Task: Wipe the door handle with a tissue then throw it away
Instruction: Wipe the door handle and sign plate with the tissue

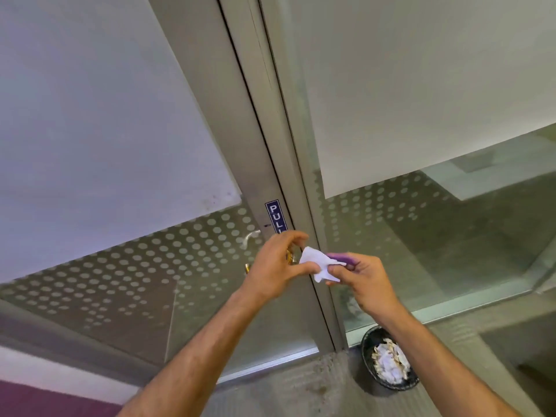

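Concrete floor (301, 383) fills the foreground, with a black waste bin (388, 358) of crumpled paper low and right of the door handle (290, 257). Nearer the handle, the right hand (365, 281) pinches a white tissue (320, 264) and a purple packet (341, 258) in its fingers. The left hand (278, 266) covers the brass handle, its fingers touching the tissue's left edge. Beyond the handle, a blue "PULL" sticker (276, 216) marks the frosted, dotted glass door (126, 260).
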Action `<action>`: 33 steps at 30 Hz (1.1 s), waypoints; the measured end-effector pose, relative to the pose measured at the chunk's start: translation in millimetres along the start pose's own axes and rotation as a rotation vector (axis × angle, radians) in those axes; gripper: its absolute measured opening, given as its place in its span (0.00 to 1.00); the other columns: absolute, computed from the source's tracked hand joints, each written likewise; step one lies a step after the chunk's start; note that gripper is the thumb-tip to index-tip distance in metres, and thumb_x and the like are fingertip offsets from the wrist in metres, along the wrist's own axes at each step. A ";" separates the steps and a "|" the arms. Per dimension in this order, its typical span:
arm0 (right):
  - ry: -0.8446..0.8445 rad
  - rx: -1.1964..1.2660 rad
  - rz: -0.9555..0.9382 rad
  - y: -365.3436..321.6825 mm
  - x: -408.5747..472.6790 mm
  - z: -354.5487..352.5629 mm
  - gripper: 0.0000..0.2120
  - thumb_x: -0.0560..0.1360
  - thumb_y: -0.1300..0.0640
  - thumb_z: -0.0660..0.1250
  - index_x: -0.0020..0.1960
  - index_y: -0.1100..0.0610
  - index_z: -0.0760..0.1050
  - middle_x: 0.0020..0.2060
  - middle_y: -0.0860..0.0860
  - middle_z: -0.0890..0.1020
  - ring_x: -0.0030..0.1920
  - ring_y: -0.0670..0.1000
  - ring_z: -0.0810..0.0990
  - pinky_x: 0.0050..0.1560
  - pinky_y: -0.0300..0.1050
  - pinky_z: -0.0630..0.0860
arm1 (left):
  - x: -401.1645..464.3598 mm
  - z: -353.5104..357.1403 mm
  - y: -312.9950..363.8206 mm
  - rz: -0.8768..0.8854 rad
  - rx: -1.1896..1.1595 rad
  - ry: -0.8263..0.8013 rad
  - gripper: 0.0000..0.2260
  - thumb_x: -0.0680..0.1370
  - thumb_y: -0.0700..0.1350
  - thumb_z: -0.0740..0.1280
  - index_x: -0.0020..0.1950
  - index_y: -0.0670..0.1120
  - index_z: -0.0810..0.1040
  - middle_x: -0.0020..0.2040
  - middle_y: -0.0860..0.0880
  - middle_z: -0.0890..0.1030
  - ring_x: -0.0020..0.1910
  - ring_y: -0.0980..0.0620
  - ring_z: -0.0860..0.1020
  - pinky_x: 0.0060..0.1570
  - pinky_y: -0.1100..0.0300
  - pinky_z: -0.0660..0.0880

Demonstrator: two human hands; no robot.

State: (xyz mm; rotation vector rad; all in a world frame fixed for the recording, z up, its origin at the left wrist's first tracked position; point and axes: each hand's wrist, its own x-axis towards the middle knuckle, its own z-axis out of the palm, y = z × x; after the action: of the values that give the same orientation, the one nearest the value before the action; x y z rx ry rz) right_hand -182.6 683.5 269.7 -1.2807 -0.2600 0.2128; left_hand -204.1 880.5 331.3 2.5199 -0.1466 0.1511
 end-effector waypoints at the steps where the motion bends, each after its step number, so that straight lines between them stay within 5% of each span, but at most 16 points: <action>1: 0.049 0.000 0.003 4.2 5.4 5.8 0.13 0.74 0.74 0.67 0.55 0.63 0.82 0.39 0.50 0.88 0.38 0.47 0.86 0.41 0.37 0.81 | 4.0 -10.3 -6.4 0.056 0.117 -0.023 0.31 0.70 0.62 0.77 0.69 0.49 0.79 0.60 0.56 0.82 0.58 0.58 0.77 0.58 0.64 0.71; 4: 0.195 0.020 -0.005 14.7 20.2 24.8 0.16 0.74 0.72 0.68 0.58 0.58 0.81 0.42 0.53 0.88 0.42 0.48 0.86 0.46 0.37 0.80 | 21.6 -42.2 -26.9 0.258 0.438 -0.054 0.37 0.73 0.66 0.73 0.77 0.46 0.75 0.74 0.48 0.78 0.74 0.48 0.73 0.75 0.58 0.62; 7: 0.341 -0.001 -0.030 27.5 31.9 44.8 0.16 0.73 0.70 0.69 0.54 0.52 0.79 0.39 0.54 0.88 0.41 0.51 0.85 0.48 0.45 0.81 | 44.1 -71.3 -51.8 0.434 0.765 -0.084 0.38 0.78 0.65 0.66 0.83 0.46 0.65 0.83 0.47 0.66 0.84 0.49 0.58 0.80 0.54 0.45; 12: 0.603 -0.002 -0.017 58.3 47.8 88.2 0.13 0.72 0.68 0.71 0.41 0.49 0.78 0.37 0.50 0.88 0.38 0.49 0.85 0.41 0.46 0.80 | 71.0 -98.8 -95.3 0.793 1.138 0.058 0.36 0.77 0.55 0.75 0.80 0.42 0.71 0.80 0.43 0.70 0.80 0.45 0.67 0.78 0.46 0.60; 18: 0.850 -0.044 -0.040 83.6 88.1 139.2 0.08 0.72 0.65 0.70 0.44 0.53 0.79 0.36 0.53 0.85 0.31 0.43 0.79 0.32 0.34 0.75 | 104.6 -105.2 -126.9 0.957 1.414 0.085 0.38 0.81 0.60 0.67 0.84 0.40 0.62 0.84 0.42 0.61 0.83 0.45 0.61 0.82 0.48 0.50; 21: 0.951 -0.106 -0.078 95.9 112.0 153.4 0.07 0.72 0.64 0.70 0.42 0.52 0.79 0.35 0.53 0.84 0.31 0.46 0.79 0.31 0.34 0.74 | 116.3 -100.4 -147.0 1.005 1.499 0.128 0.39 0.85 0.60 0.58 0.86 0.38 0.50 0.86 0.38 0.47 0.86 0.42 0.48 0.83 0.46 0.39; 25: 1.023 -0.171 -0.090 106.0 138.4 167.6 0.01 0.72 0.64 0.72 0.44 0.60 0.81 0.38 0.56 0.84 0.38 0.55 0.82 0.38 0.46 0.78 | 122.0 -93.6 -156.4 1.045 1.488 0.192 0.39 0.84 0.59 0.54 0.86 0.35 0.48 0.86 0.37 0.44 0.86 0.41 0.46 0.83 0.46 0.38; 33: 1.077 -0.323 -0.247 99.3 152.7 206.5 0.03 0.72 0.63 0.73 0.44 0.58 0.81 0.40 0.46 0.79 0.38 0.45 0.78 0.38 0.30 0.73 | 122.4 -90.6 -155.7 1.103 1.477 0.211 0.39 0.82 0.56 0.55 0.85 0.33 0.48 0.85 0.35 0.43 0.86 0.40 0.47 0.83 0.45 0.42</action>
State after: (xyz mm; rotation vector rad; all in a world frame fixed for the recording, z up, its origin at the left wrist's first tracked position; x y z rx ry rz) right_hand -102.2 945.1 239.8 -1.4931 0.4911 -0.7527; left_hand -68.3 1050.8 333.9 3.3203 -1.9149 1.3604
